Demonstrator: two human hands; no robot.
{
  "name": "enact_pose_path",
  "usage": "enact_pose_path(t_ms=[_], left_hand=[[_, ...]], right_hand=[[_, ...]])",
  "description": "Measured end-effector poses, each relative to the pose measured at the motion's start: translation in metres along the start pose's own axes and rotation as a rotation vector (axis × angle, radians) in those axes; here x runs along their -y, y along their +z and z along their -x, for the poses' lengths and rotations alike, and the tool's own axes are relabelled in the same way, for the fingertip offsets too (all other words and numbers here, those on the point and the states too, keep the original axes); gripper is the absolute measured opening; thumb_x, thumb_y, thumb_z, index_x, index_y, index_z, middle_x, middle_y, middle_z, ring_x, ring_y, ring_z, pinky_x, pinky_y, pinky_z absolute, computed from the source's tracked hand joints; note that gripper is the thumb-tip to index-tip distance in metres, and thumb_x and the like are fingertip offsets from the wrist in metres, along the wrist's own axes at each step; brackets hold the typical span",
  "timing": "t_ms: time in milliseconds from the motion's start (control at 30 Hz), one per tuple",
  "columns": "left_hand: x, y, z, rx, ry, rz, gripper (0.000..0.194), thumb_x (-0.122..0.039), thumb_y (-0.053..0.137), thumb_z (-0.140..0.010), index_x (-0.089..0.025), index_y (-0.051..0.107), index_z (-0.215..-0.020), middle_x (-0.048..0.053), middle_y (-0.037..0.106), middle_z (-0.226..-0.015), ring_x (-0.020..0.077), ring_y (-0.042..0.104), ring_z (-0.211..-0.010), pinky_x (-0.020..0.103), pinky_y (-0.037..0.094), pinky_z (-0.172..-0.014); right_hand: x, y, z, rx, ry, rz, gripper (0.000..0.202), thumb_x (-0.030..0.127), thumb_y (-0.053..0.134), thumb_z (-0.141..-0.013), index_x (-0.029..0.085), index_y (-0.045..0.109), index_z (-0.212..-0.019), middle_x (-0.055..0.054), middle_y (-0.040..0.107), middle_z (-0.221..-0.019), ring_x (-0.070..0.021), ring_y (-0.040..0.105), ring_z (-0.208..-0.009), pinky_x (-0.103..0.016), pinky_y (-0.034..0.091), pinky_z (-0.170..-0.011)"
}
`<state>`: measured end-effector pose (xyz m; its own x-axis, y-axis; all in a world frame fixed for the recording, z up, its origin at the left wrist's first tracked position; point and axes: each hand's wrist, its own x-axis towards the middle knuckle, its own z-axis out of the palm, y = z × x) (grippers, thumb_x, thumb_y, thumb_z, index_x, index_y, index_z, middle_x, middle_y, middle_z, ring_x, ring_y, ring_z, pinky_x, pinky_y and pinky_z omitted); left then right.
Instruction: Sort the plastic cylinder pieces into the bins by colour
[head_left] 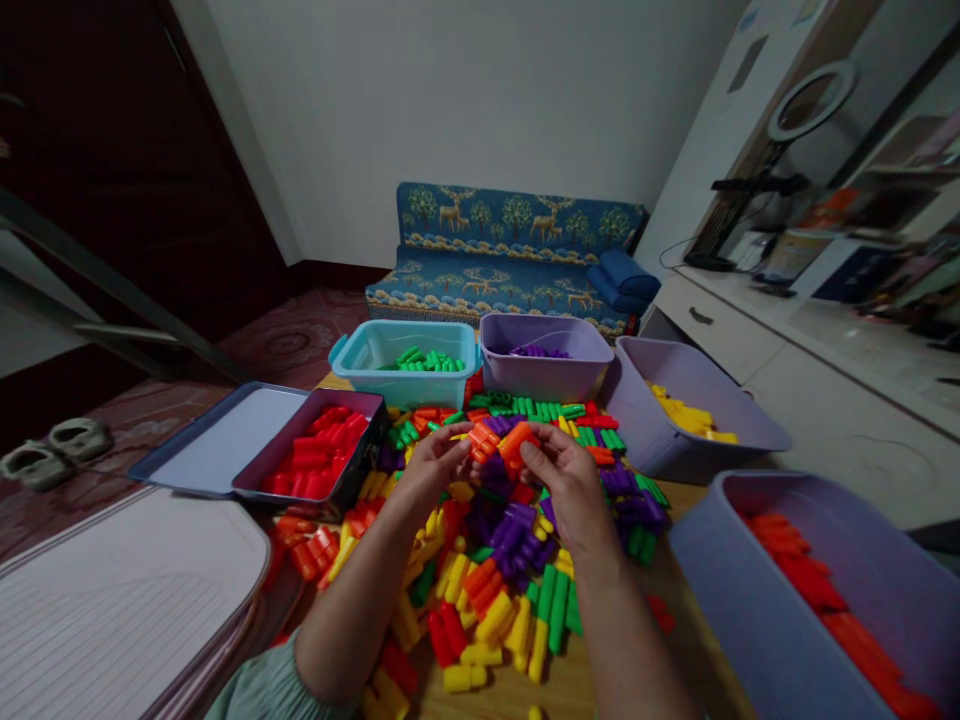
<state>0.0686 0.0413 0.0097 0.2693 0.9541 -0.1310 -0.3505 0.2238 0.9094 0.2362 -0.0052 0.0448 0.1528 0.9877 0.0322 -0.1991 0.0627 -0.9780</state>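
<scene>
Over the pile in the middle of the table, both hands are raised close together. My left hand (437, 465) is closed on orange plastic building pieces (482, 438) with ribbed, rounded sides. Between the thumb and fingers of my right hand (564, 472) is another orange building piece (517, 442), which nearly touches the left hand's pieces. Below and around them lie many loose tube-like pieces: purple pieces (516, 540), yellow pieces (495, 618), green pieces (559, 608) and red pieces (448, 632), some joined in rows. My fingertips partly cover the held pieces.
Around the wooden table (570, 690) stand a turquoise bin (360, 368) with green pieces, a purple bin (544, 375) with purple ones, a lilac bin (645, 420) with yellow, another lilac bin (720, 580) with orange, and an open case (364, 470) with red. Behind is a sofa (487, 262).
</scene>
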Motion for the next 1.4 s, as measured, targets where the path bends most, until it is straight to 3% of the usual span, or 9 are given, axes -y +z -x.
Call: enact_pose_path(t_ms=[133,333,600,833,967,1033,1167,1267,1400], left_hand=[[-0.002,0.0,0.001,0.003,0.036,-0.099,0.058,-0.046,0.076,-0.064,-0.014,0.061,-0.11,0.001,0.065,-0.073,0.0099,0.057,-0.059,0.023,0.046,-0.06],[0.006,-0.005,0.0,0.208,0.1,-0.374,0.05,-0.046,0.07,-0.073,-0.012,0.067,-0.11,0.006,0.068,-0.083,0.0136,0.057,-0.067,0.024,0.045,-0.062],[0.004,-0.005,0.001,0.202,0.168,-0.479,0.047,-0.043,0.063,-0.079,-0.014,0.064,-0.116,0.005,0.066,-0.083,0.0133,0.056,-0.067,0.023,0.043,-0.061],[0.0,0.001,0.002,0.072,0.206,-0.552,0.05,-0.044,0.059,-0.08,-0.01,0.06,-0.117,-0.002,0.056,-0.062,0.0105,0.05,-0.054,0.021,0.04,-0.054],[-0.008,-0.005,0.004,-0.119,0.308,-0.715,0.041,-0.042,0.057,-0.081,-0.012,0.066,-0.108,0.003,0.063,-0.07,0.0129,0.054,-0.06,0.022,0.041,-0.056],[-0.012,-0.008,0.005,-0.184,0.357,-0.756,0.038,-0.04,0.057,-0.08,-0.013,0.068,-0.105,0.006,0.068,-0.079,0.0151,0.059,-0.068,0.022,0.043,-0.06],[-0.014,-0.009,0.005,-0.002,0.267,-0.661,0.042,-0.041,0.057,-0.081,-0.012,0.067,-0.11,0.007,0.069,-0.083,0.0153,0.06,-0.07,0.022,0.043,-0.06],[-0.013,-0.007,0.005,0.108,0.21,-0.577,0.046,-0.039,0.06,-0.079,-0.01,0.064,-0.114,0.006,0.068,-0.081,0.0135,0.058,-0.067,0.021,0.043,-0.06],[-0.014,-0.001,0.007,0.092,0.214,-0.513,0.057,-0.038,0.065,-0.075,-0.009,0.057,-0.124,0.001,0.062,-0.069,0.0099,0.052,-0.059,0.019,0.038,-0.054]], right_hand=[[-0.009,0.005,-0.001,0.013,-0.015,-0.012,0.048,0.042,0.077,-0.065,0.02,0.063,-0.106,0.0,0.066,-0.079,-0.0116,0.058,-0.059,-0.023,0.047,-0.053],[-0.028,0.002,-0.007,0.077,0.11,0.092,0.05,0.038,0.077,-0.063,0.015,0.065,-0.106,0.002,0.061,-0.064,-0.0116,0.055,-0.051,-0.023,0.045,-0.046],[-0.022,-0.003,-0.002,0.11,0.185,0.181,0.047,0.04,0.072,-0.07,0.017,0.065,-0.11,-0.002,0.067,-0.075,-0.0124,0.06,-0.064,-0.019,0.046,-0.047],[-0.03,0.002,-0.006,0.149,0.144,0.24,0.038,0.047,0.066,-0.071,0.015,0.066,-0.091,0.002,0.059,-0.065,-0.0091,0.053,-0.049,-0.019,0.043,-0.041],[-0.029,0.001,-0.007,0.046,0.098,0.191,0.035,0.048,0.065,-0.072,0.015,0.062,-0.082,0.004,0.054,-0.053,-0.0102,0.052,-0.047,-0.021,0.046,-0.045],[-0.025,0.001,-0.005,0.03,0.071,0.213,0.035,0.048,0.065,-0.073,0.016,0.063,-0.084,0.001,0.061,-0.061,-0.0125,0.057,-0.055,-0.021,0.046,-0.047],[-0.019,0.004,0.001,0.112,0.077,0.255,0.04,0.046,0.069,-0.07,0.017,0.066,-0.097,-0.006,0.069,-0.097,-0.0182,0.064,-0.075,-0.023,0.048,-0.05],[-0.022,0.007,0.003,0.167,0.104,0.319,0.041,0.045,0.07,-0.07,0.016,0.066,-0.099,-0.005,0.071,-0.087,-0.019,0.065,-0.071,-0.024,0.047,-0.051],[-0.027,0.008,0.002,0.203,-0.012,0.393,0.034,0.039,0.071,-0.069,0.016,0.068,-0.095,-0.005,0.071,-0.086,-0.0176,0.064,-0.073,-0.025,0.049,-0.058]])
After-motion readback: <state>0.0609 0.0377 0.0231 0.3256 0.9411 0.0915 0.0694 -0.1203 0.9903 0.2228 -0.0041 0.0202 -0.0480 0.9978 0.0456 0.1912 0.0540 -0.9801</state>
